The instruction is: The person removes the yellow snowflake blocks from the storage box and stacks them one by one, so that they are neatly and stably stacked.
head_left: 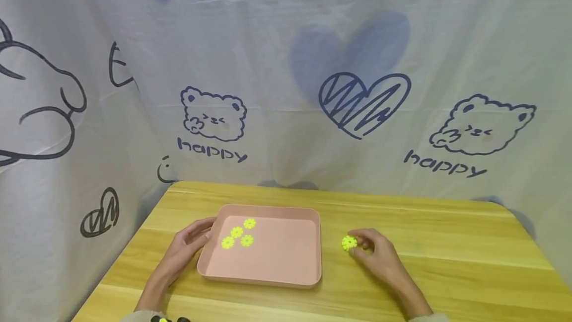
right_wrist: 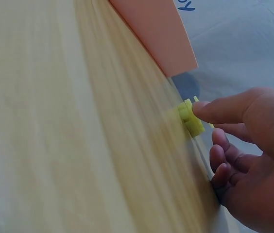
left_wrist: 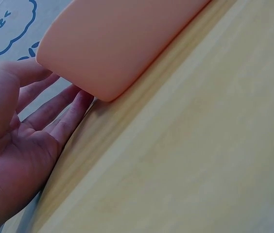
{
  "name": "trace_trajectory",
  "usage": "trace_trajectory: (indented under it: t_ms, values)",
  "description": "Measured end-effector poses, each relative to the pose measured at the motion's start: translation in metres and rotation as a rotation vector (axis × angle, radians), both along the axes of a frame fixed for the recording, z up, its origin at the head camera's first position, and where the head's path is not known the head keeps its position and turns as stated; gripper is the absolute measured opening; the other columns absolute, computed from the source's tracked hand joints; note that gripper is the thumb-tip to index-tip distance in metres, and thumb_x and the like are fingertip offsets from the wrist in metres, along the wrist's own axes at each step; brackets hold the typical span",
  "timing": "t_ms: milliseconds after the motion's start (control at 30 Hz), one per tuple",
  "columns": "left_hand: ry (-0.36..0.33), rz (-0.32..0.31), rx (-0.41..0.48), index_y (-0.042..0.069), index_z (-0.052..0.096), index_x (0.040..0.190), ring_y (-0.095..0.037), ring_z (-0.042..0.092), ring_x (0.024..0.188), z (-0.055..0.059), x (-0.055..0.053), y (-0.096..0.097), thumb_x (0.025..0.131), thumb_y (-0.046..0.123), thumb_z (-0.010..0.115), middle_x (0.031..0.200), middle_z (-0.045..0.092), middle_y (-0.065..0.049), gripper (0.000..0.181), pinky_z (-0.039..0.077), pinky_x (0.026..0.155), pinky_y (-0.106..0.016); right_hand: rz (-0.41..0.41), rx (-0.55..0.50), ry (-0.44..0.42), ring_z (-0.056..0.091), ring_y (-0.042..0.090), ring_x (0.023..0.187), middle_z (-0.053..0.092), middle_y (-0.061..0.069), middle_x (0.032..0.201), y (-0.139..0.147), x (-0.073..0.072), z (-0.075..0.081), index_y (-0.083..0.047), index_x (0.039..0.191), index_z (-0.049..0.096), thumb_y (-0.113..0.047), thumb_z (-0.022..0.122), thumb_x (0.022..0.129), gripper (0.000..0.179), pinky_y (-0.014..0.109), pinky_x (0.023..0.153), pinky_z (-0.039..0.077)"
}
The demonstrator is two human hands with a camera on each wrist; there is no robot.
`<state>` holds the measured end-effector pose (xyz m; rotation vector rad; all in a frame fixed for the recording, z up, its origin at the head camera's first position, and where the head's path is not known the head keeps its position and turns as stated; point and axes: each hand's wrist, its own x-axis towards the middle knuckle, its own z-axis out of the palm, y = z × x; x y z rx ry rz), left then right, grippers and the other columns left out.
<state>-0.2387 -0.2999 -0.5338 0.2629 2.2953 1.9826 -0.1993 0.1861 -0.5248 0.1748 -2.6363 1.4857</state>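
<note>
My left hand (head_left: 180,247) rests against the outer left side of a shallow pink tray (head_left: 277,282). In the left wrist view, its thumb touches near the rim and its fairly straight fingers reach the lower edge. To the right of the tray and apart from it, my right hand (head_left: 380,257) pinches yellow notched plastic discs (right_wrist: 191,118) between thumb and forefinger. From the side they look like more than one, pressed together; the exact number is unclear. Several similar loose discs (head_left: 247,240) lie flat in the left part of the tray.
The wood-grain table (head_left: 469,252) extends on both sides of the tray. A pale curtain (head_left: 277,163) with bear and heart drawings hangs behind its far edge and along the left. A small dark object (head_left: 183,319) shows at the bottom edge, partly cut off.
</note>
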Motion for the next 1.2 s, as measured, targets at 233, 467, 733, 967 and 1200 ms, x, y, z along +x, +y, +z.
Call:
trace_trajectory:
  t_ms: [233, 467, 733, 967, 1200]
  values:
    - [-0.008, 0.014, -0.010, 0.001, 0.047, 0.150, -0.003, 0.057, 0.126, 0.0004, -0.0004, 0.0022, 0.105, 0.023, 0.063, 0.153, 0.048, -0.021, 0.053, 0.049, 0.101, -0.019, 0.026, -0.002, 0.001, 0.055, 0.019, 0.090, 0.061, 0.006, 0.097, 0.0013, 0.0006, -0.0003, -0.005, 0.119, 0.073, -0.003, 0.083, 0.084, 0.036, 0.026, 0.078, 0.052]
    - [-0.007, 0.006, 0.011, 0.001, 0.046, 0.150, -0.004, 0.057, 0.127, 0.0005, -0.0021, 0.0025, 0.105, 0.022, 0.062, 0.154, 0.047, -0.020, 0.053, 0.048, 0.103, -0.020, 0.011, 0.007, -0.018, 0.054, 0.020, 0.090, 0.059, 0.006, 0.098, 0.0026, -0.0013, 0.0011, -0.005, 0.119, 0.073, -0.003, 0.082, 0.084, 0.036, 0.024, 0.077, 0.051]
    - [-0.017, 0.005, 0.017, 0.001, 0.046, 0.151, -0.002, 0.057, 0.126, -0.0012, 0.0000, 0.0001, 0.105, 0.022, 0.062, 0.154, 0.047, -0.020, 0.053, 0.048, 0.102, -0.020, -0.013, -0.006, -0.029, 0.053, 0.019, 0.090, 0.059, 0.005, 0.097, 0.0003, 0.0011, -0.0024, -0.005, 0.117, 0.073, -0.006, 0.085, 0.083, 0.036, 0.023, 0.076, 0.051]
    - [-0.017, 0.015, 0.003, 0.001, 0.046, 0.150, -0.001, 0.058, 0.124, 0.0005, -0.0018, 0.0049, 0.105, 0.023, 0.062, 0.153, 0.048, -0.020, 0.053, 0.049, 0.101, -0.019, -0.028, 0.021, -0.020, 0.053, 0.019, 0.090, 0.059, 0.004, 0.097, 0.0026, -0.0002, -0.0009, -0.007, 0.116, 0.074, -0.006, 0.086, 0.081, 0.036, 0.023, 0.077, 0.051]
    - [-0.006, 0.002, -0.001, 0.000, 0.046, 0.151, -0.001, 0.057, 0.125, -0.0001, 0.0009, 0.0012, 0.106, 0.022, 0.060, 0.154, 0.046, -0.022, 0.052, 0.049, 0.101, -0.019, -0.016, 0.011, -0.003, 0.054, 0.019, 0.089, 0.059, 0.004, 0.096, 0.0003, 0.0021, -0.0026, -0.005, 0.114, 0.074, -0.007, 0.087, 0.081, 0.035, 0.024, 0.077, 0.051]
